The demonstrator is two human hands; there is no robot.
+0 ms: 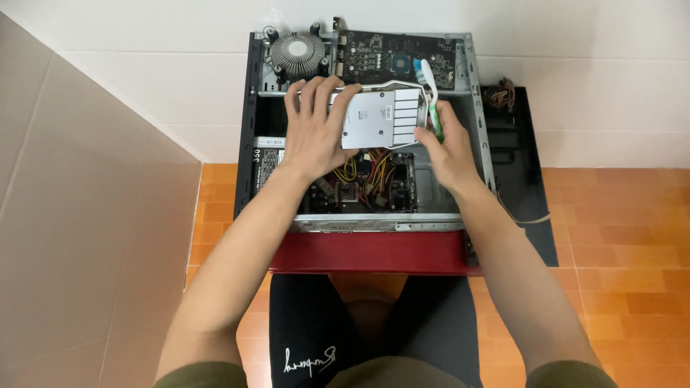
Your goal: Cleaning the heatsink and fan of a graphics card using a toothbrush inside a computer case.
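An open computer case lies on its side on an orange tiled floor, its far end close against a white tiled wall and its red front panel nearest the person's knees. To the right, just beside the case, lies its removed black side panel; to the left the floor is bare up to a beige wall (the roomier side for an elbow).

Two hands are at work, both the person's own. The left hand is spread with its fingers curled over the left edge of a flat silver drive, gripping it. The right hand is closed around a green-and-white toothbrush, whose head points toward the far end of the case, and its fingertips also meet the right edge of the drive — so the drive is held between both hands.

The drive sits above the middle of the case interior, level with the crossbar, over a bundle of yellow and red cables. It is a rectangular metal slab — plain brushed grey on the left, with one white label divided into stripes on the right.

Countable at the far end: one round cooler with radial fins, and one dark circuit board beside it.
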